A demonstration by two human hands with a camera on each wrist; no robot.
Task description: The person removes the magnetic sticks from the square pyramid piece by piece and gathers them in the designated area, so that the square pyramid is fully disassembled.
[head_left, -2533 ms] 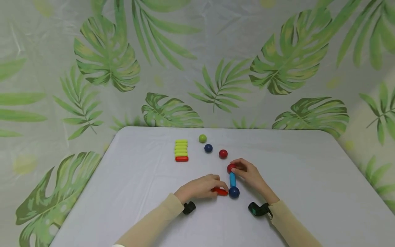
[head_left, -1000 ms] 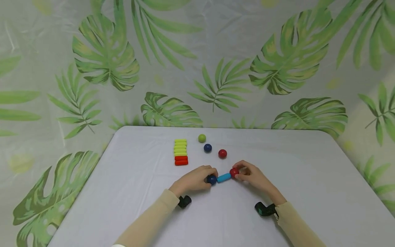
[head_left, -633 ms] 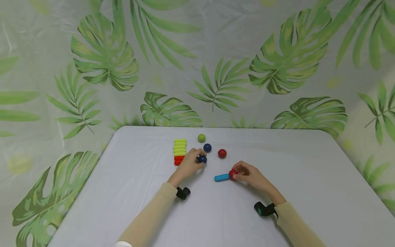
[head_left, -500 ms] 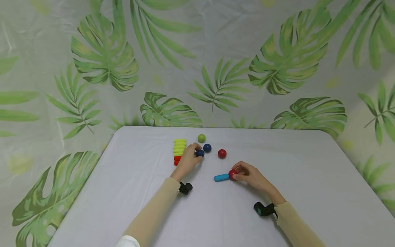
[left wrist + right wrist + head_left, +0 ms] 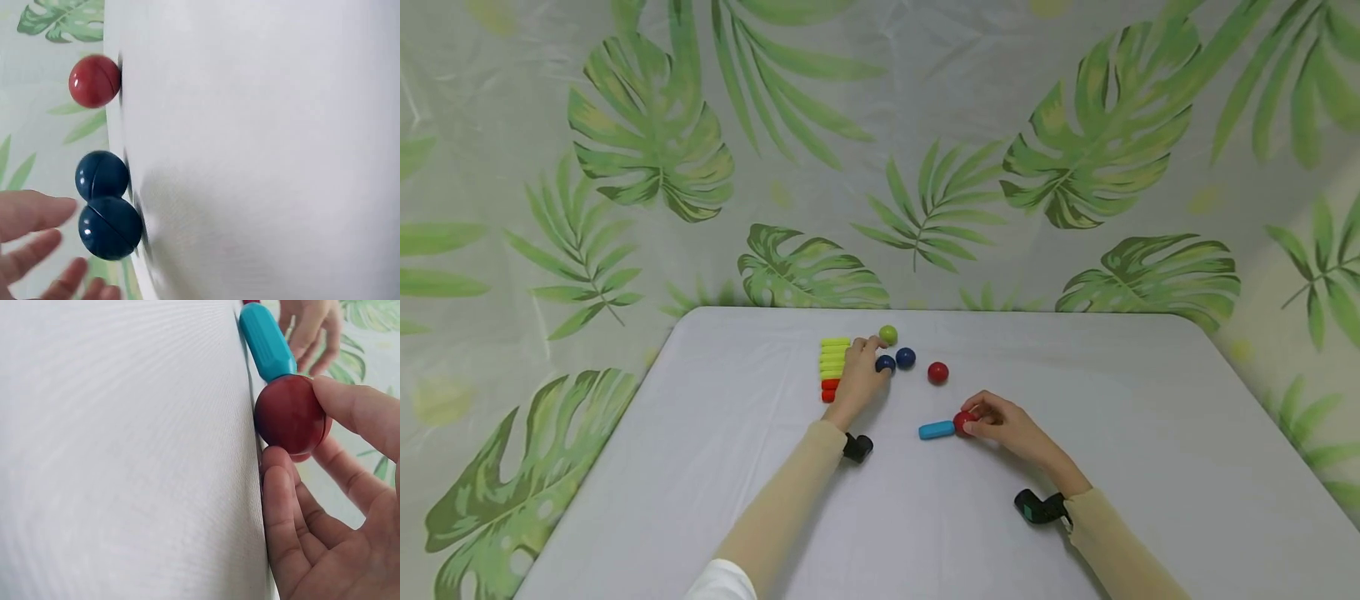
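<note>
My left hand (image 5: 860, 377) is beside a dark blue ball (image 5: 885, 364), which touches a second dark blue ball (image 5: 101, 174). In the left wrist view its fingers are spread and stand clear of both balls. My right hand (image 5: 1009, 427) pinches a red ball (image 5: 290, 415) between thumb and fingers, low on the table. A light blue ribbed stick (image 5: 267, 342) is joined end-on to that ball and points left; its far end bears no ball. A loose red ball (image 5: 937, 372) lies between the hands, farther back.
A stack-like row of yellow sticks (image 5: 833, 354), with red sticks (image 5: 829, 390) at its near end, lies left of my left hand and is partly covered by it. Behind sits a green ball (image 5: 888, 335). The white table (image 5: 1075, 375) ends at a leaf-patterned cloth (image 5: 940, 125).
A red stick was put at the row's near end. My left hand pulled the blue ball off the blue stick, carried it back to the other blue ball and let go. The right hand kept the red ball.
</note>
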